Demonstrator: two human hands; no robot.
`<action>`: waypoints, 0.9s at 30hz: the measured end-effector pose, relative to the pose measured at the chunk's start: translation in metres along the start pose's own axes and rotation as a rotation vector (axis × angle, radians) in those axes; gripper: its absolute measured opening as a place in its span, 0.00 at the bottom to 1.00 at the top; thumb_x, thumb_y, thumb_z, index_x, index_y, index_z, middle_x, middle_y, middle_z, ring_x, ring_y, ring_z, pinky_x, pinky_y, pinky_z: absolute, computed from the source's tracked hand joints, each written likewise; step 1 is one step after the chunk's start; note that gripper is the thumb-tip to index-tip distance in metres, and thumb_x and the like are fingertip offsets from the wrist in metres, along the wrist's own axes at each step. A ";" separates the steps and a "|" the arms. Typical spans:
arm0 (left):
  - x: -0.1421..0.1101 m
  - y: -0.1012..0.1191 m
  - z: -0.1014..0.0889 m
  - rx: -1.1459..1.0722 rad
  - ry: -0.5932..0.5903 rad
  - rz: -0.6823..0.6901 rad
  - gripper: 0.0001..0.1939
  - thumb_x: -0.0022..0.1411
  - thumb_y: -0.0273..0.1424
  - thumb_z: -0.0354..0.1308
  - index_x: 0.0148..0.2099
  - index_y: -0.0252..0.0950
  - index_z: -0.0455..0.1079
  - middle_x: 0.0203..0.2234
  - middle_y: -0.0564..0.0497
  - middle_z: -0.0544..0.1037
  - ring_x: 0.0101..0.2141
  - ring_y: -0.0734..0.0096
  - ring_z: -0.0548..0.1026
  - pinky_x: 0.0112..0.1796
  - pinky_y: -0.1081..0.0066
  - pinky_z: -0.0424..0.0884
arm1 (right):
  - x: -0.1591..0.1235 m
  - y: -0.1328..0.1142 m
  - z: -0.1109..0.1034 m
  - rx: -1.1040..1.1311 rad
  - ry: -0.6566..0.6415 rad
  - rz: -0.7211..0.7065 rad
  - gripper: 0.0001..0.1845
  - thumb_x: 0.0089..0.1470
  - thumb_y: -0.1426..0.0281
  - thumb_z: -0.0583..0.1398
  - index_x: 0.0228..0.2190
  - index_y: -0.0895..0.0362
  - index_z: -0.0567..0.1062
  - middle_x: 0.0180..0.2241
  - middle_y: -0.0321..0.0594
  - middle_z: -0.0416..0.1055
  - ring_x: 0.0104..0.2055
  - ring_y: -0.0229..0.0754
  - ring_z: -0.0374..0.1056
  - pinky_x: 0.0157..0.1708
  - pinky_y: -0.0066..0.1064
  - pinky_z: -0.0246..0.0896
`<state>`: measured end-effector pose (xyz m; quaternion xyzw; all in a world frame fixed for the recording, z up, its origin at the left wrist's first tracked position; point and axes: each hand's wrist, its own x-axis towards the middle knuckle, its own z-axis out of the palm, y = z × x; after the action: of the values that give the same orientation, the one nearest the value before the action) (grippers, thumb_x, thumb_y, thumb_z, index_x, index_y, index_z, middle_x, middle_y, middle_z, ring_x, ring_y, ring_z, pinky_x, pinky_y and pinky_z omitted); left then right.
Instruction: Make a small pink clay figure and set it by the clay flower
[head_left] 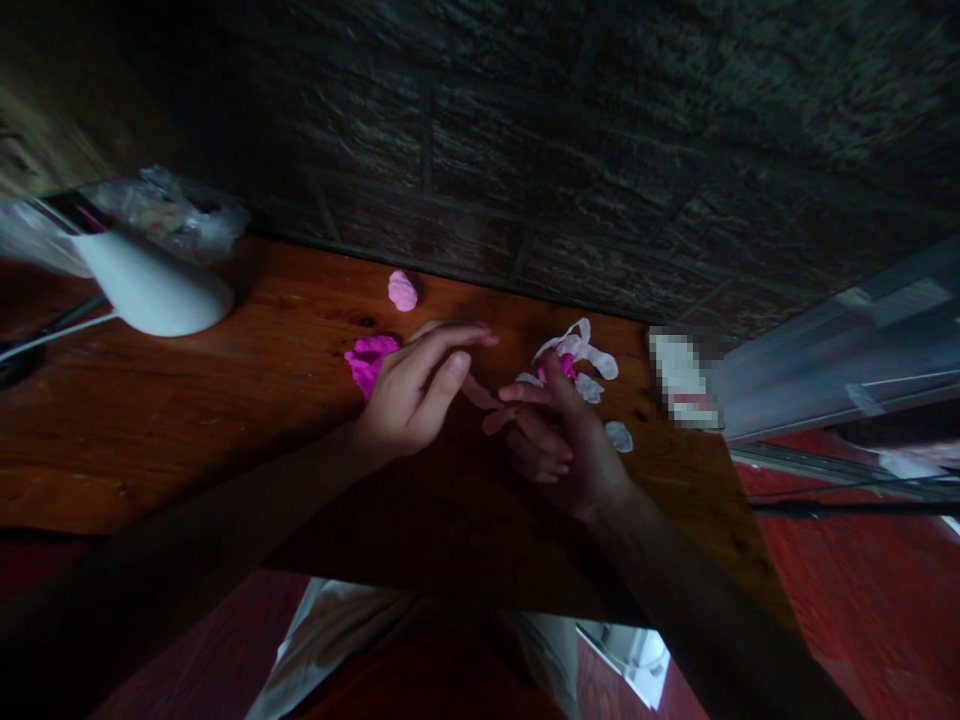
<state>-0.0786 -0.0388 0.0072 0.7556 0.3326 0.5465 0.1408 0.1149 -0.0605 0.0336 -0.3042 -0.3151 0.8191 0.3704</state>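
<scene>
A thin pale pink strip (pixel 480 393) of soft material with a rounded end hangs between my hands above the wooden table. My right hand (pixel 559 430) has its fingers curled in and pinches this strip. Fingers stretched and thumb apart, my left hand (pixel 420 390) is beside the strip's other end; whether it touches is unclear. Just behind the left hand lies a crumpled magenta piece (pixel 369 360), with a light pink lump (pixel 403 290) farther back. Beyond my right hand are white petal-like pieces (pixel 600 360) around a small magenta bit (pixel 566 365). One white petal (pixel 619 436) lies apart.
A white, bottle-shaped object (pixel 161 285) with a cord stands at the left of the wooden table (pixel 285 300), before clear plastic bags (pixel 187 215). A dark brick wall (pixel 480 150) runs along the back. A blurred-out white item (pixel 682 380) lies near the right edge.
</scene>
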 end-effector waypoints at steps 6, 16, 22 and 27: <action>0.001 0.000 0.000 0.002 0.010 -0.033 0.17 0.77 0.35 0.46 0.56 0.36 0.74 0.48 0.42 0.84 0.52 0.61 0.80 0.55 0.60 0.74 | 0.000 -0.001 0.001 0.052 -0.075 -0.020 0.27 0.62 0.47 0.60 0.24 0.55 0.79 0.09 0.22 0.51 0.10 0.27 0.34 0.12 0.24 0.34; 0.001 -0.002 0.000 0.009 0.000 -0.027 0.17 0.77 0.35 0.47 0.54 0.36 0.75 0.45 0.42 0.84 0.51 0.60 0.80 0.54 0.59 0.74 | -0.004 0.001 -0.003 -0.027 -0.019 0.084 0.22 0.60 0.48 0.63 0.39 0.53 0.84 0.09 0.20 0.53 0.09 0.28 0.35 0.06 0.20 0.33; 0.000 0.000 0.001 0.009 -0.004 -0.022 0.16 0.76 0.32 0.48 0.53 0.34 0.76 0.46 0.41 0.84 0.51 0.61 0.80 0.53 0.61 0.75 | 0.000 -0.001 -0.004 0.023 -0.015 0.067 0.32 0.66 0.46 0.52 0.31 0.54 0.84 0.09 0.24 0.52 0.10 0.31 0.38 0.11 0.23 0.44; -0.001 0.002 0.009 -0.010 -0.101 0.175 0.16 0.69 0.34 0.61 0.56 0.36 0.75 0.49 0.40 0.84 0.51 0.57 0.81 0.52 0.57 0.77 | 0.008 0.007 0.006 -0.045 0.059 -0.046 0.18 0.66 0.60 0.52 0.34 0.52 0.79 0.29 0.38 0.75 0.33 0.42 0.72 0.36 0.35 0.72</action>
<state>-0.0693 -0.0395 0.0045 0.8075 0.2552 0.5197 0.1129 0.1037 -0.0598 0.0301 -0.3290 -0.3295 0.7937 0.3914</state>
